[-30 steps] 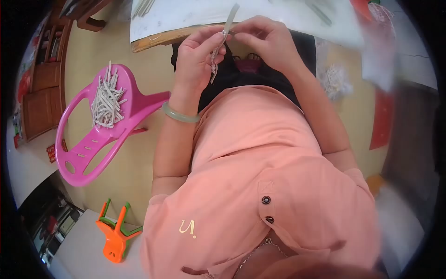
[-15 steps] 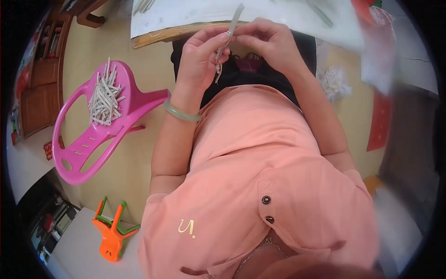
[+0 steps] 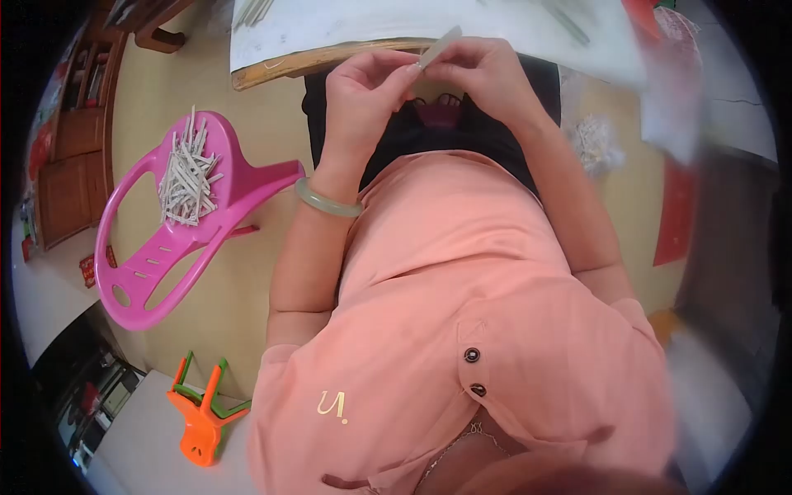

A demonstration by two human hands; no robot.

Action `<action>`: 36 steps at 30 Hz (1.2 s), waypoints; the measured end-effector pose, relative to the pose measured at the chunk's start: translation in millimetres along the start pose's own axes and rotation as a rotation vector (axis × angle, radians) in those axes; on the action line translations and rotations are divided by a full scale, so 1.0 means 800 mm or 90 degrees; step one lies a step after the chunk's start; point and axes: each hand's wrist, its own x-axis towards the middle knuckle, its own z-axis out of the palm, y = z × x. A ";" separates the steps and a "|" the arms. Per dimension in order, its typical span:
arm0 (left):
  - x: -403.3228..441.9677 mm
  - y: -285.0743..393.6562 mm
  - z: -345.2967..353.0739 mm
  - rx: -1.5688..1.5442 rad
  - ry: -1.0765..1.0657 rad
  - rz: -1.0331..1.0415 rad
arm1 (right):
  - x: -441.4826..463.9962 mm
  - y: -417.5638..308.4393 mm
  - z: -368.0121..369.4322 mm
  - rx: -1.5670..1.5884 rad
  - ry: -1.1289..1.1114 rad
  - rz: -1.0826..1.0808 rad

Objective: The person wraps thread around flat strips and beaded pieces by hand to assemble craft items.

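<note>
My left hand [image 3: 363, 92], with a pale bangle [image 3: 328, 200] on the wrist, is closed with thumb and fingers pinching a pale, flat strip [image 3: 442, 46]. The strip slants up to the right, and its lower part is hidden by my fingers. My right hand [image 3: 492, 81] is closed at the strip's right side, fingertips touching or very close to it. Both hands are held over my lap, at the front edge of the white-topped table [image 3: 346, 25].
To the left, a pink plastic chair [image 3: 153, 260] carries a pile of pale, narrow strips [image 3: 190, 177]. Below it stands a small orange and green chair [image 3: 200, 429]. More strips [image 3: 252, 11] lie on the table. A clear bag [image 3: 596, 144] sits on the floor at right.
The strip has tilted further to the right, and its twisted lower end, seen hanging below my left fingers before, is now hidden. My left fingers have shifted slightly toward my right hand.
</note>
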 end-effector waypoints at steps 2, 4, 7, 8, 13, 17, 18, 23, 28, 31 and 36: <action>0.006 0.000 0.003 0.073 0.031 0.034 | 0.004 -0.006 -0.003 -0.017 -0.001 0.029; 0.022 -0.002 0.004 0.187 0.072 0.142 | 0.017 0.000 -0.009 0.009 -0.015 0.017; 0.057 0.003 0.002 0.243 0.075 0.196 | 0.044 -0.005 -0.021 0.038 -0.051 0.009; 0.067 0.007 0.004 0.216 0.075 0.176 | 0.058 -0.002 -0.022 0.063 -0.024 0.024; 0.104 -0.009 0.001 0.245 0.083 0.140 | 0.096 0.020 -0.018 0.190 0.019 0.155; 0.105 -0.025 -0.005 0.330 0.096 0.122 | 0.098 0.029 -0.019 0.159 0.033 0.153; 0.107 -0.023 -0.004 0.303 0.108 0.117 | 0.101 0.031 -0.019 0.157 0.032 0.147; 0.117 -0.022 -0.007 0.323 0.106 0.076 | 0.101 0.031 -0.017 0.065 0.058 0.106; 0.115 -0.019 -0.005 0.362 0.106 0.092 | 0.096 0.025 -0.016 0.003 0.079 0.094; 0.115 -0.015 -0.005 0.371 0.109 0.058 | 0.093 0.023 -0.015 0.012 0.084 0.090; 0.123 -0.013 -0.005 0.497 0.077 0.030 | 0.093 0.030 -0.014 -0.125 0.122 0.047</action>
